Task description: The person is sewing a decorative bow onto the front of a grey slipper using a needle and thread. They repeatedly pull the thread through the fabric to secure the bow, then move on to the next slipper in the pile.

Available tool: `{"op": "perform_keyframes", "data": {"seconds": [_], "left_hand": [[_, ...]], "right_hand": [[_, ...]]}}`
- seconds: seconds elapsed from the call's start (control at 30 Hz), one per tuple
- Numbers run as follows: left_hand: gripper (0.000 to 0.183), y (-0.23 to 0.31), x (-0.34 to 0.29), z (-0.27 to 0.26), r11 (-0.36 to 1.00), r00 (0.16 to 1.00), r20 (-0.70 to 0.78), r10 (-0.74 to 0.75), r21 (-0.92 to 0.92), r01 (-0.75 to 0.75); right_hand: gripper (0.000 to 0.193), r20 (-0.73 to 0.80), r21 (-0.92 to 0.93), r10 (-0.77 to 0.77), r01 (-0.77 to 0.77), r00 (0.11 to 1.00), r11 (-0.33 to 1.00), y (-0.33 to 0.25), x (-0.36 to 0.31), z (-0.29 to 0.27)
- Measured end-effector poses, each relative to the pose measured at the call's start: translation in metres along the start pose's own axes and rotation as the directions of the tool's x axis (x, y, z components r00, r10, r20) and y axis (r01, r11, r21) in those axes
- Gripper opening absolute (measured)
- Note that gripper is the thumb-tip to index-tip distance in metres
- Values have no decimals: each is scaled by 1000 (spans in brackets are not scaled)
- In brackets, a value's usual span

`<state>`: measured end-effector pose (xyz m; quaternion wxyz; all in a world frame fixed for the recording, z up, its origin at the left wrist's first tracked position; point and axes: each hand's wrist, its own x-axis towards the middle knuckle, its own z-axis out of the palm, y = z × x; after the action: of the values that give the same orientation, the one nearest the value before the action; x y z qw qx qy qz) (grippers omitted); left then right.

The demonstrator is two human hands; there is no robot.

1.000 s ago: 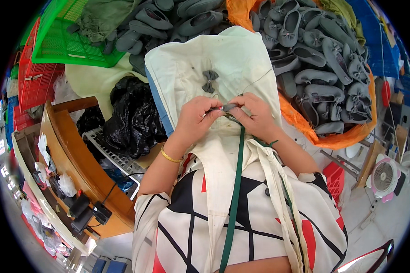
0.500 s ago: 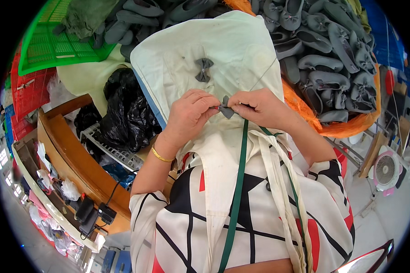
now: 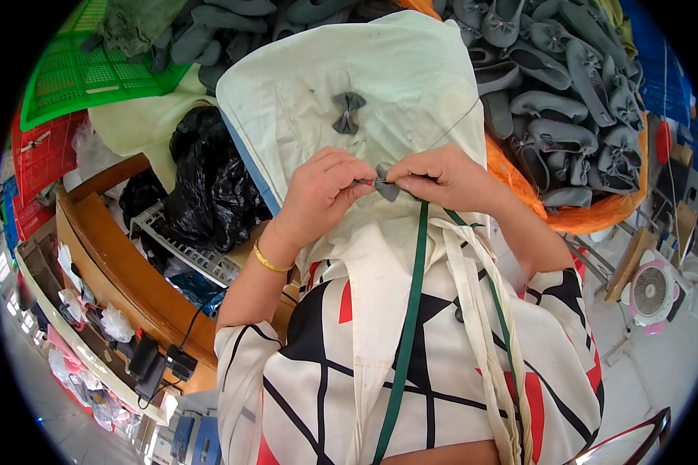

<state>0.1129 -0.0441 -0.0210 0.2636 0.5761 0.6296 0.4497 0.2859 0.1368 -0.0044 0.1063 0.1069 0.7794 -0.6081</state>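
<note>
Between my two hands, over my lap, is a small grey fabric bow [image 3: 387, 191]. My left hand [image 3: 327, 186] pinches its left side, with a tiny red bit showing at the fingertips. My right hand [image 3: 446, 178] grips the other side between thumb and forefinger. A thin dark thread [image 3: 454, 122] slants up and right from near my right hand across the pale cloth [image 3: 411, 58]. Whether a needle is in my fingers cannot be made out. Farther up on the cloth lies another grey bow [image 3: 348, 113]. A green strap [image 3: 411, 302] hangs below my hands.
Grey shoes with bows [image 3: 551, 132] fill an orange-rimmed container [image 3: 512, 186] at right. More grey shoes [image 3: 233, 19] lie top left, by a green basket [image 3: 77, 85]. A black plastic bag [image 3: 205, 182] and wooden furniture [image 3: 124, 256] stand left; a fan [image 3: 651, 288] stands right.
The view has shifted slightly. Both hands stay together on the bow, whose tilt has changed a little between my fingers.
</note>
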Motion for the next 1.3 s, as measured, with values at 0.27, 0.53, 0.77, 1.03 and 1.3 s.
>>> {"op": "perform_keyframes", "data": {"seconds": [0.27,0.53,0.77,1.03,1.3], "left_hand": [[17,-8,-12,4,924,967,136,-214,-294,245],[18,-4,-14,13,893,978,49,-202,-400,204],[18,6,-13,9,932,986,42,-164,-320,169],[17,17,-9,8,860,932,99,-347,-363,359],[15,18,-13,14,832,927,167,-336,-408,375]], "right_hand": [[16,78,174,-10,-3,997,985,8,5,-2],[12,106,288,3,-34,994,957,9,6,4],[7,128,330,83,-121,988,936,1,3,10],[17,170,289,123,-169,978,942,5,4,5],[44,123,54,86,-93,989,994,-5,9,1]]}}
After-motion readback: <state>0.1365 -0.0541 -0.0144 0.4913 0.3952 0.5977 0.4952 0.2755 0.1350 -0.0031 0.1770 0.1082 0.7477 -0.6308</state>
